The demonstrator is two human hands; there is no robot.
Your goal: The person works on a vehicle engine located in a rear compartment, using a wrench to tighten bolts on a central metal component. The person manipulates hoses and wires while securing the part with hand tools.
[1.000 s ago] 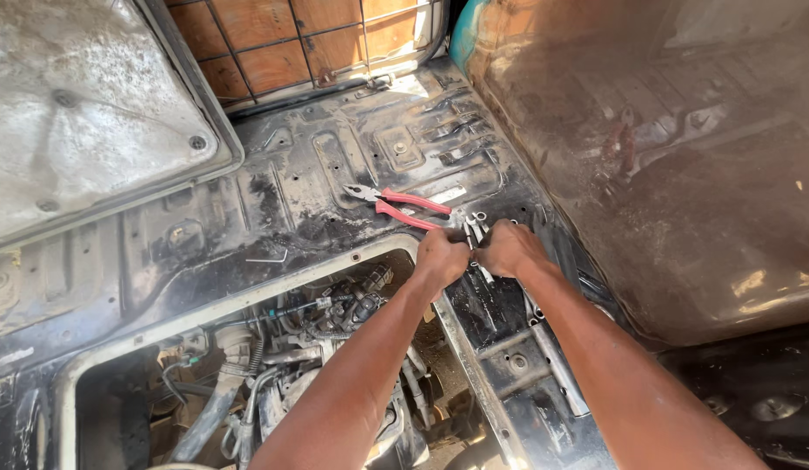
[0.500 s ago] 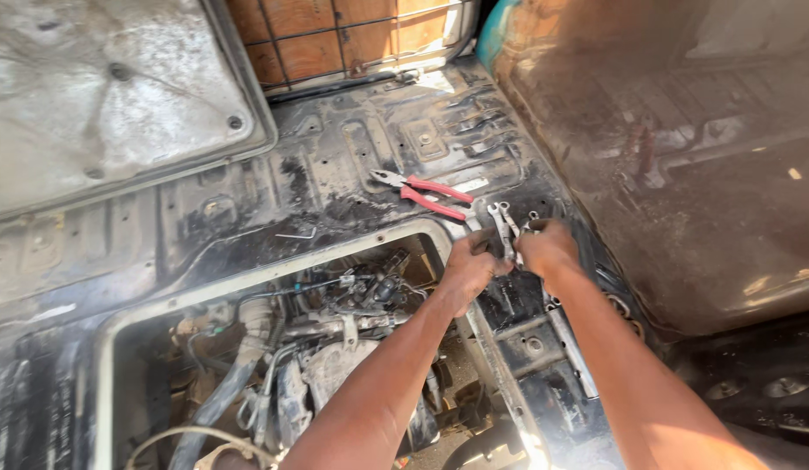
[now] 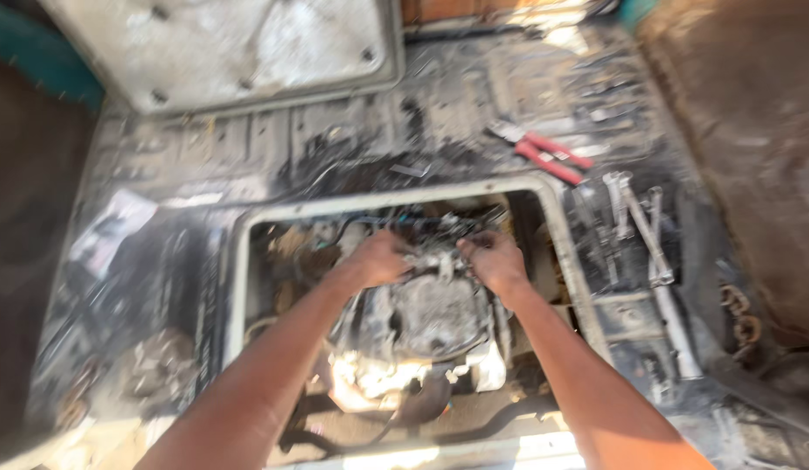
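Note:
Both my hands reach down into a rectangular opening (image 3: pixel 237 270) in a dirty metal vehicle floor. My left hand (image 3: pixel 378 259) rests with curled fingers on top of a grey, greasy engine housing (image 3: pixel 431 318). My right hand (image 3: pixel 496 261) is just right of it, its fingers at dark hoses and wires (image 3: pixel 439 224) along the far side of the housing. The picture is blurred, so what either hand grips is unclear.
Red-handled pliers (image 3: pixel 548 155) lie on the floor beyond the opening's far right corner. Several long wrenches (image 3: pixel 644 231) lie to the right of it. A pale lifted cover panel (image 3: pixel 239 43) sits at the top, and a brown seat (image 3: pixel 761 130) stands at the right.
My hands have left the wrenches and pliers at the right and moved left and down into the opening, onto the engine. The view has swung left over the opening.

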